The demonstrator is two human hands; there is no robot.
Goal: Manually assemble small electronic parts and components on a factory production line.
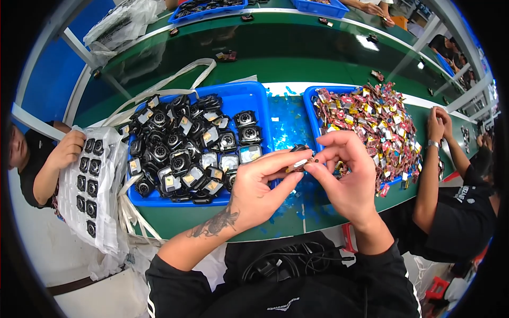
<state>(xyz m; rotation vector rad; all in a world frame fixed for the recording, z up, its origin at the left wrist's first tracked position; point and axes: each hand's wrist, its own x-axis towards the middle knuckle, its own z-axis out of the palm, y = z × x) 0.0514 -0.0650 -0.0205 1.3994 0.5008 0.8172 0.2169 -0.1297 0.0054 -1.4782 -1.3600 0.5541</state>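
In front of me, between two blue trays, my left hand (257, 185) grips a small watch case (300, 163) with a dark body and a whitish edge, thumb below and fingers above. My right hand (350, 177) is closed in a pinch at its right side. Something tiny and dark shows at those fingertips, too small and covered to name. On the left, a blue tray (263, 114) holds a heap of black watch cases (180, 161), some showing round backs, others silvery insides. The right-hand blue tray (310, 108) is heaped with small red, yellow and white electronic parts (371, 130).
Blue film scraps (289, 122) litter the green bench between the trays. Beyond runs a green conveyor belt (297, 50) with scattered parts. At left a person holds a clear sheet of watch cases (90, 180); another person's forearms (429, 169) are close at right. White straps (201, 66) edge the left tray.
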